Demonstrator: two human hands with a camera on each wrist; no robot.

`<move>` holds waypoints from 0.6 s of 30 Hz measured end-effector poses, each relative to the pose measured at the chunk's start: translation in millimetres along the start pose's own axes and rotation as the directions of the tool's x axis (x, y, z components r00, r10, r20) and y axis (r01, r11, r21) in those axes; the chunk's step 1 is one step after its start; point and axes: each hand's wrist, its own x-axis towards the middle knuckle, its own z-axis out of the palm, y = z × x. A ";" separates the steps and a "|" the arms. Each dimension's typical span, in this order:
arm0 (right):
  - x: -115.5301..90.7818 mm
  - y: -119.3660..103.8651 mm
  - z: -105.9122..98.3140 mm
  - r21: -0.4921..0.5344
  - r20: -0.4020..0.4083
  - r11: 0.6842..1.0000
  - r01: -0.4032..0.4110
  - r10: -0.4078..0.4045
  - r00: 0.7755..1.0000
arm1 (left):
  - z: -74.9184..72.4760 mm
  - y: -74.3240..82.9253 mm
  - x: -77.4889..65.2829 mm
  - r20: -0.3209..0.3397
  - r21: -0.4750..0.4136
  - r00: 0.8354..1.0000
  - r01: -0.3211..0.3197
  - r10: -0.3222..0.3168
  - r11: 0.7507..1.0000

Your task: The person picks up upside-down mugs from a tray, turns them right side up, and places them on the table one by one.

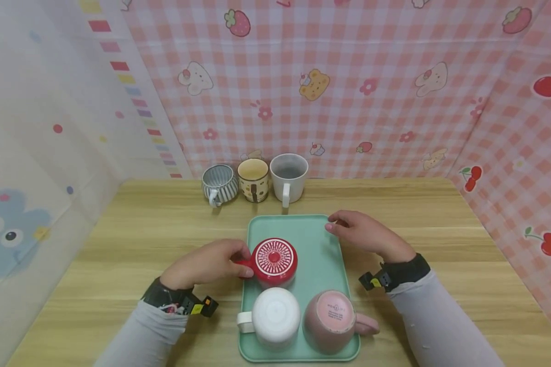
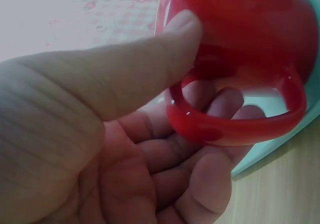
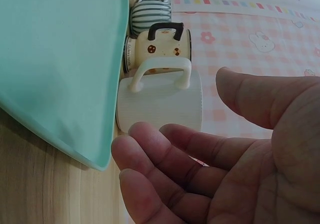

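My left hand point(image 1: 208, 262) holds a red mug point(image 1: 274, 259) by its handle. The mug is upside down over the left side of a green tray point(image 1: 319, 255), its patterned base facing up. In the left wrist view, the thumb presses on the mug near the handle point(image 2: 235, 129) and fingers curl behind the loop. My right hand point(image 1: 369, 233) is by the tray's far right corner, fingers loosely bent around nothing. Nearer me on the tray, a white mug point(image 1: 275, 316) and a pink mug point(image 1: 330, 326) sit upside down.
Behind the tray, a striped grey-and-white cup point(image 1: 220, 184), a cream patterned mug point(image 1: 253, 181) and a white mug with a grey inside point(image 1: 289, 178) stand upright in a row. Patterned cloth point(image 1: 385, 117) hangs behind the wooden table point(image 1: 422, 204). The pink mug's handle juts past the tray's right edge.
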 end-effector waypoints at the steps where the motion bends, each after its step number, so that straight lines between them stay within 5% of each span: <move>1: 0.2 0.2 0.0 -0.001 0.001 1.000 0.001 -0.001 1.000 | -0.1 -0.2 0.1 0.008 0.007 1.000 -0.022 0.021 1.000; 5: 0.7 -0.6 0.7 -0.003 -0.002 1.000 0.009 -0.009 1.000 | -0.9 -1.0 0.0 0.031 0.043 0.996 -0.087 0.086 0.995; 18: 3.4 0.7 2.8 -0.011 0.013 1.000 -0.004 0.004 1.000 | 1.2 -4.8 0.6 0.122 0.103 0.982 -0.159 0.146 0.982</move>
